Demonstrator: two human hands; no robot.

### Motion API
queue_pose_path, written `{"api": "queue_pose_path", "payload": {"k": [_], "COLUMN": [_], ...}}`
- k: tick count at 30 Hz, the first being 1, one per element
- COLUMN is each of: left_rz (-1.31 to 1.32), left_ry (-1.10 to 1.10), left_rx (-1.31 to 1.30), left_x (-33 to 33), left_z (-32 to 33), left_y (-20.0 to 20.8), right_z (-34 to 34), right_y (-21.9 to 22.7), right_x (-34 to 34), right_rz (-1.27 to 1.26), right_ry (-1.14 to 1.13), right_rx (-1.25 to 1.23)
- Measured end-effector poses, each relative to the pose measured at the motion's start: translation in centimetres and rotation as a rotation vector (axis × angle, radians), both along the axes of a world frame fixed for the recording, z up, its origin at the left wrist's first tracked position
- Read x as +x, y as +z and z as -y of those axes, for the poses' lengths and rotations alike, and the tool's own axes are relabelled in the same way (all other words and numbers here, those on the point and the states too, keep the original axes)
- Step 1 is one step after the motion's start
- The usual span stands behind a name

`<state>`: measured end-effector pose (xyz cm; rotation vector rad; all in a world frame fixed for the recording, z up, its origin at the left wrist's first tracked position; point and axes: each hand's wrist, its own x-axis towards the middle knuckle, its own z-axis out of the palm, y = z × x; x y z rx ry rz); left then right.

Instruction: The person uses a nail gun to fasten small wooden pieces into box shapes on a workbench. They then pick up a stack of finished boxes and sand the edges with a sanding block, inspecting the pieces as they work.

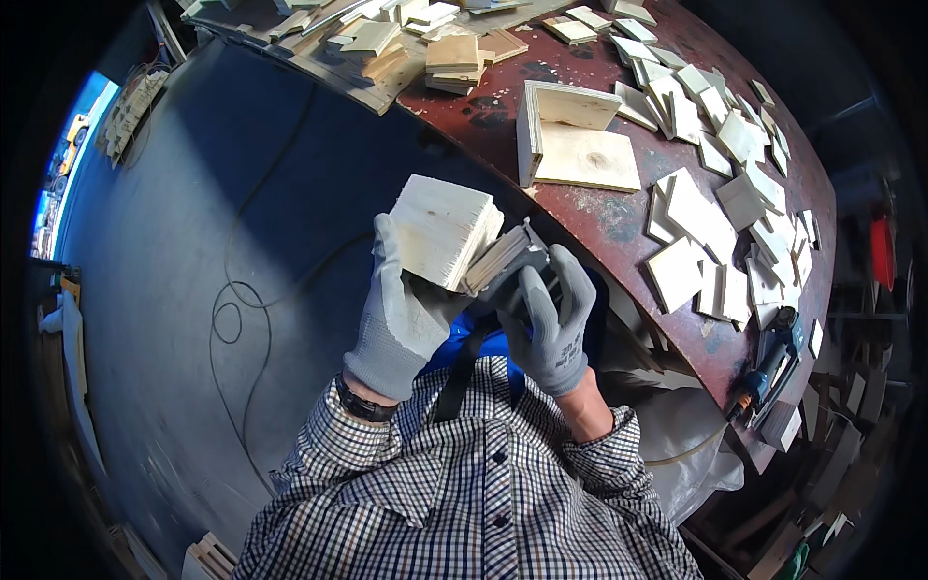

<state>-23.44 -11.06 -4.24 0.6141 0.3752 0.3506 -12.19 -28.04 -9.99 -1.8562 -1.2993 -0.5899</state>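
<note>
My gloved left hand grips a stack of square plywood pieces in front of my chest, thumb along its left side. The stack's right edges are rough and splintered. My gloved right hand is closed around a dark grey block with a frayed, layered strip along its upper side, apparently a sanding block. It is tilted against the right edge of the stack. My right fingers hide part of the block. The lower part of the stack is covered by my left hand.
A dark red table runs along the right, carrying an open plywood corner piece, many scattered plywood squares and a blue-black air nailer. More wood stacks lie at the far end. A thin hose loops over the floor.
</note>
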Motion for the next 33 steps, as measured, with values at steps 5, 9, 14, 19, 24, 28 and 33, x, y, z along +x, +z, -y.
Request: {"api": "queue_pose_path", "payload": {"k": [5,9,14,19,24,28,33], "left_rz": [0.018,0.015,0.031,-0.052,-0.268,-0.322,-0.304], "left_ry": [0.076,-0.068,-0.104,0.053,0.067,0.021,0.014], "left_rx": [-0.196,-0.257,-0.333,-0.008,0.254,0.349,1.320], "left_x": [-0.3,0.4,-0.3,-1.0,-2.3,-2.3,-1.9], "left_z": [-0.5,-0.5,-0.3,-0.6,-1.1,-0.7,-0.8], "left_y": [0.4,0.1,0.4,0.0,-1.2,-1.1,-1.5], "right_z": [1.9,-1.8,-2.1,2.0,2.1,1.0,-0.3], "right_y": [1.9,6.5,3.4,-0.1,4.9,8.6,10.8], "right_x": [0.9,-1.9,-1.0,1.2,1.1,1.5,0.5], "right_rz": [-0.250,-0.226,-0.161,-0.542,-0.905,-0.404,-0.165], "right_ry": [-0.108,0.147,0.257,-0.080,-0.071,0.070,0.275], "right_rx": [-0.089,0.148,0.084,-0.100,0.148,-0.004,-0.349]}}
